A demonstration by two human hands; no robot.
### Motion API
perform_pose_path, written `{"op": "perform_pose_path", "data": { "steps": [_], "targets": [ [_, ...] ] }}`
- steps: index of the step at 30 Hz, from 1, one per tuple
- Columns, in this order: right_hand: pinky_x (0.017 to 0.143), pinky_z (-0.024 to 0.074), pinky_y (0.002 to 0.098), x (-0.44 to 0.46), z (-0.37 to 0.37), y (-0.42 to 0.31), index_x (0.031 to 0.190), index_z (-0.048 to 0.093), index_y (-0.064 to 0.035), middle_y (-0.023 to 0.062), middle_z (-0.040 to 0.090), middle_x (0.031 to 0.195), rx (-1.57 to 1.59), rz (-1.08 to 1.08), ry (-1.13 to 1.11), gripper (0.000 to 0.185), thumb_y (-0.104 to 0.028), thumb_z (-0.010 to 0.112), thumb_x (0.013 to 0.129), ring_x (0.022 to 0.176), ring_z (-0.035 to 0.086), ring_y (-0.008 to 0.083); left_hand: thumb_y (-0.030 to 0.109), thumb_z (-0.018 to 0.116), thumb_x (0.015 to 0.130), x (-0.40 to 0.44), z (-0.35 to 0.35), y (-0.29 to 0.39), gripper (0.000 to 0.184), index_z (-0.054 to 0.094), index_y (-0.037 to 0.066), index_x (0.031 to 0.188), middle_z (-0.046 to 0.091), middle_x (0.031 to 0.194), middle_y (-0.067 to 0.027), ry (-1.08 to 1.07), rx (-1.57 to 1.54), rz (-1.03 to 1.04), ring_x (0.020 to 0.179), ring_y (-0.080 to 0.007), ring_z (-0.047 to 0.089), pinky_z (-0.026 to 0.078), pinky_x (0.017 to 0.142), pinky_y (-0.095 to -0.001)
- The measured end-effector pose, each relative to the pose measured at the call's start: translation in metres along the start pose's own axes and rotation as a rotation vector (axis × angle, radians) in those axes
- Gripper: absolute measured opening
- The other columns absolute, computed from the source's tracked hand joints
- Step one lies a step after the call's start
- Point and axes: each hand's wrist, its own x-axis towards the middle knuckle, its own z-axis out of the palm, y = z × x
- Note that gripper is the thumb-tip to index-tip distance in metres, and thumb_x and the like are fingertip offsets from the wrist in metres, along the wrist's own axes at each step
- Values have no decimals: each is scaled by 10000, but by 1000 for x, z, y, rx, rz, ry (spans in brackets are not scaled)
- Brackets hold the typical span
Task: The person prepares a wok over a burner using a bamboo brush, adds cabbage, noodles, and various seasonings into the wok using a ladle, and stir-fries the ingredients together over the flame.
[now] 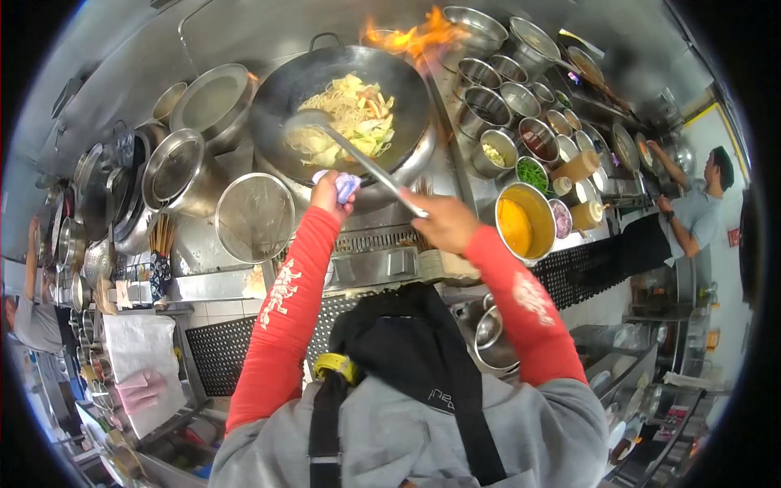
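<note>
My right hand (446,221) is closed around the handle of a long metal ladle (364,159). The ladle's bowl reaches over the left part of a large black wok (281,93), close to noodles mixed with cabbage or similar leafy pieces (350,114). My left hand (327,195) grips a bunched purple-and-white cloth (346,186) at the wok's near rim. The cloth hides whatever part of the rim lies under it. The wok sits on a stove burner.
Flames (419,37) rise behind the wok at the right. A round strainer (255,218) lies left of my left hand. Beside my right hand stand a pot of orange liquid (514,221) and chopped greens (532,174). A co-worker (691,203) stands at far right.
</note>
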Motion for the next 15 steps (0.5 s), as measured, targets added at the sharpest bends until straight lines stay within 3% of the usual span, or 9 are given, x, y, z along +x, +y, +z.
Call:
{"op": "perform_pose_path", "data": {
  "steps": [1,2,3,6,8,9,11,15],
  "targets": [
    [790,489,346,-12,-18,4,1385,467,-98,221,650,1036,90,25,-35,569,-69,617,837,929,650,287,340,442,898,2,1,0,273,581,108,933,653,741,-98,-2,-14,-2,493,-146,500,319,403,-264],
    [684,503,303,-16,-17,35,1384,477,-100,132,687,908,144,-107,70,568,-44,619,837,770,650,183,340,442,898,3,0,-1,273,583,108,932,653,741,-97,1,-31,-6,490,-146,497,318,403,-265],
    [545,472,258,-11,-50,0,1382,482,-85,56,654,760,255,254,-57,577,-51,633,825,601,580,89,343,442,898,3,0,-2,277,586,107,927,651,739,-97,-10,-37,-18,486,-145,493,317,404,-265],
    [463,432,245,31,-37,28,1376,480,-54,21,598,654,170,262,196,601,-52,654,801,491,505,60,348,439,901,0,4,-2,286,586,103,921,648,736,-95,20,-30,3,486,-142,491,315,408,-266],
    [585,505,297,68,-17,49,1346,480,8,149,681,824,254,403,306,598,-71,659,781,563,612,157,354,437,905,0,3,-3,292,585,104,922,646,733,-88,4,-17,3,484,-134,486,314,410,-266],
    [557,496,293,82,-6,52,1345,481,12,138,676,808,331,410,329,598,-69,661,781,540,600,150,355,437,905,0,3,-2,292,586,104,920,645,731,-86,3,-6,-3,483,-134,485,314,410,-266],
    [500,478,287,101,9,47,1344,482,21,117,666,775,491,422,372,598,-66,666,781,493,575,136,354,437,904,-2,2,-2,293,589,105,918,643,725,-83,0,12,-6,482,-133,483,315,409,-267],
    [469,461,272,92,-9,19,1364,448,42,86,639,722,732,516,214,619,-67,649,789,468,552,111,348,429,902,-5,6,0,297,600,105,911,639,711,-77,17,19,2,477,-134,479,316,406,-269]
  ]
}}
